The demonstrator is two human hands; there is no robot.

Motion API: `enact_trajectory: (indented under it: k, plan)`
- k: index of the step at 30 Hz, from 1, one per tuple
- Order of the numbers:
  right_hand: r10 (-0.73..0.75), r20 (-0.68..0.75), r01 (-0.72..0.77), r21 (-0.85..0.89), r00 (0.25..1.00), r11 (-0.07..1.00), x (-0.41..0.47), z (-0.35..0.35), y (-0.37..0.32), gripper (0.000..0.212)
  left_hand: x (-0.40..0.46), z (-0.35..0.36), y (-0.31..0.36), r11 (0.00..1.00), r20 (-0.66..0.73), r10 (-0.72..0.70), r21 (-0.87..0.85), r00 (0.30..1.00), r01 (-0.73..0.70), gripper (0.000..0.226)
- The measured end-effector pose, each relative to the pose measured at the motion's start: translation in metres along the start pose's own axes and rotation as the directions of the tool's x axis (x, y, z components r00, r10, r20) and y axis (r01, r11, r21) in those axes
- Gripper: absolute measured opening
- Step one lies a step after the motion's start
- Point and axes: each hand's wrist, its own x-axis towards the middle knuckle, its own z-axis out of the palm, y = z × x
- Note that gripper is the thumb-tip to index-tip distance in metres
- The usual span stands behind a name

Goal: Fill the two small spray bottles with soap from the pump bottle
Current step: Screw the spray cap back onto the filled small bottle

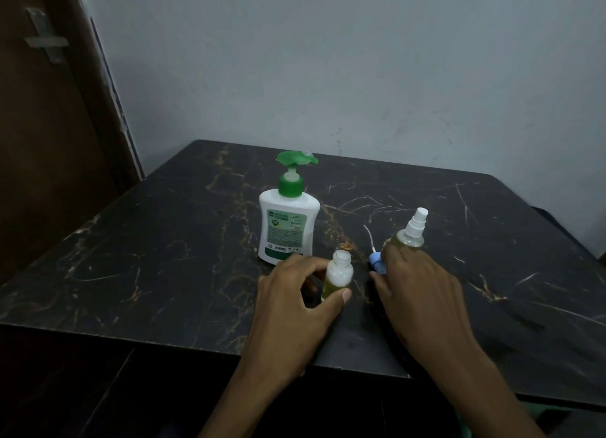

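Observation:
A white pump bottle (288,231) with a green pump head stands on the dark marble table (170,250). In front of it an uncapped small bottle (339,273), holding yellowish liquid and foam, stands upright; my left hand (295,303) grips it between thumb and fingers. To the right, a blue spray cap (376,263) with its thin white dip tube lies on the table. My right hand (416,290) pinches this cap with its fingertips. Just behind that hand stands the second small bottle (411,237), filled with yellowish liquid and fitted with a white spray top.
A pale wall runs behind the table and a brown wooden door (49,142) stands at the left. The table's front edge (196,345) lies close to my forearms.

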Motion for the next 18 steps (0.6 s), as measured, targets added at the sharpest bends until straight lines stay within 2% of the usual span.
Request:
enact_trajectory:
  k: [4,8,11,15,18]
  plan:
    - [0.022,0.04,-0.023,0.044,0.999,0.999,0.0,-0.005,-0.004,0.033,0.0,0.0,0.0,1.0,-0.009,0.002,0.003,1.0,-0.002,0.027]
    - [0.041,0.149,-0.048,0.042,0.988,0.998,-0.001,-0.01,-0.007,0.024,-0.001,0.001,0.0,1.0,-0.009,0.008,0.004,1.0,-0.008,0.027]
    - [0.066,0.174,-0.079,0.065,0.983,0.995,-0.003,-0.013,-0.009,0.02,-0.001,0.001,-0.001,1.0,-0.008,0.008,-0.003,1.0,-0.008,0.027]
    - [0.077,0.155,-0.102,0.161,0.985,0.982,-0.016,-0.027,-0.005,0.019,-0.001,0.0,-0.001,1.0,-0.002,0.011,-0.001,1.0,-0.011,0.027]
    - [0.107,0.068,-0.12,0.238,0.992,0.964,-0.026,-0.05,0.009,0.024,-0.001,0.0,-0.002,1.0,0.003,0.013,0.005,1.0,-0.013,0.027]
